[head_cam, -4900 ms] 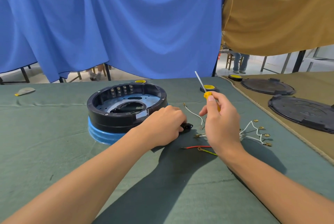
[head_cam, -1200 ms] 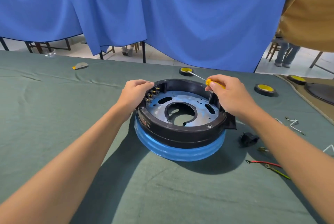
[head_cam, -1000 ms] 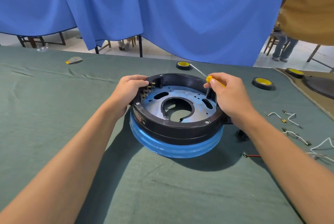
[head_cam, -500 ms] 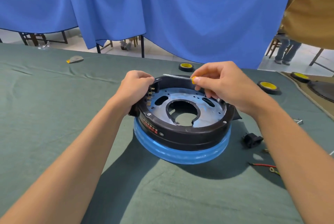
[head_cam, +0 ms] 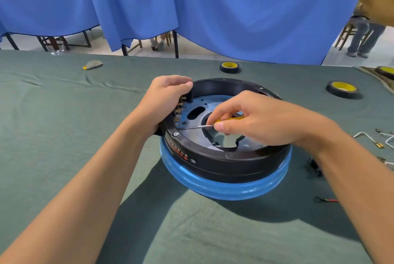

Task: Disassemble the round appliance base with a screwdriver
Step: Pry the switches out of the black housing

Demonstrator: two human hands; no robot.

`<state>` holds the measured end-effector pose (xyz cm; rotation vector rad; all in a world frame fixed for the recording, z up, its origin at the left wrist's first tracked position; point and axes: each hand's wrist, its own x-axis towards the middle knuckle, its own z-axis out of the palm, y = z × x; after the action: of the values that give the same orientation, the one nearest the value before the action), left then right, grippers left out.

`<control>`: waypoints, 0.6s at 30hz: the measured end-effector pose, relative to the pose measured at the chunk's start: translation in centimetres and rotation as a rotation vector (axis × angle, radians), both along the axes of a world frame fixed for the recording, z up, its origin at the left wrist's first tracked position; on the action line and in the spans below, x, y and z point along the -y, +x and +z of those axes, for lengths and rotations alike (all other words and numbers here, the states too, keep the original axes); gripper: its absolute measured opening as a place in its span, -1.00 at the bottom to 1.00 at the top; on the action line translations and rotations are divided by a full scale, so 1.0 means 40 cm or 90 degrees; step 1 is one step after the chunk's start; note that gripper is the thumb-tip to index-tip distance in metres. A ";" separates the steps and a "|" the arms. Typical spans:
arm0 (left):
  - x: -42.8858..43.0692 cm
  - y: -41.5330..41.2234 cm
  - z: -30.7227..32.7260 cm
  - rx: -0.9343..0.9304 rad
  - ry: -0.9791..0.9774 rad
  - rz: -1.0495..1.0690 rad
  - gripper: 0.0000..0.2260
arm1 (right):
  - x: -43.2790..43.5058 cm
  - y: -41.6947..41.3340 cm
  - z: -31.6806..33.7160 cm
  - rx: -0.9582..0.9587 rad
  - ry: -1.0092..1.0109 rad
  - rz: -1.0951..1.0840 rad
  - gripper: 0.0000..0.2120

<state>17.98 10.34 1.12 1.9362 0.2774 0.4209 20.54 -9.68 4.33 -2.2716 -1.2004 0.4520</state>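
Grip on the round appliance base (head_cam: 223, 163) at the middle of the tabletop (head_cam: 64, 135), screwdriver (head_cam: 198, 126) laid low across its open top.

A red wire (head_cam: 327, 200) lies nearest me, toward the tabletop's right edge. The base sits on a blue ring. My right hand (head_cam: 262, 123) pinches the yellow handle between thumb and fingers, with the shaft pointing left towards the inner wall below a row of brass terminals (head_cam: 179, 110). My left hand (head_cam: 164, 101) curls over the left rim and holds it. Two tape rolls (head_cam: 229, 67) (head_cam: 342, 89) lie by the far edge.
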 end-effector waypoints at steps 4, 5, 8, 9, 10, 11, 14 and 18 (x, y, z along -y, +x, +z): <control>0.000 -0.006 -0.005 0.002 -0.025 -0.011 -0.79 | 0.005 0.003 -0.007 -0.003 0.010 0.001 -0.85; -0.001 -0.006 -0.006 0.001 -0.023 -0.013 -0.80 | 0.005 0.004 -0.009 -0.003 0.013 0.003 -0.85; -0.007 -0.009 -0.008 -0.008 -0.042 -0.029 -0.80 | 0.010 0.004 -0.008 -0.015 0.049 -0.001 -0.86; -0.010 -0.010 -0.009 -0.010 -0.045 -0.034 -0.80 | 0.013 0.005 -0.007 -0.019 0.061 -0.002 -0.86; -0.014 -0.010 -0.009 -0.012 -0.038 -0.037 -0.80 | 0.016 0.006 -0.006 -0.023 0.071 -0.004 -0.86; -0.018 -0.009 -0.011 -0.011 -0.024 -0.037 -0.80 | 0.019 0.008 -0.006 -0.027 0.083 -0.006 -0.87; -0.022 -0.008 -0.012 -0.001 0.009 -0.041 -0.81 | 0.021 0.009 -0.006 -0.050 0.120 -0.022 -0.86; -0.016 -0.012 -0.011 0.030 0.009 -0.036 -0.75 | 0.010 0.001 -0.010 -0.040 0.116 -0.012 -0.86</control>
<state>17.51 11.00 0.66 1.9413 0.1892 0.4310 20.57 -10.09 3.94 -2.0972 -1.1395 0.3877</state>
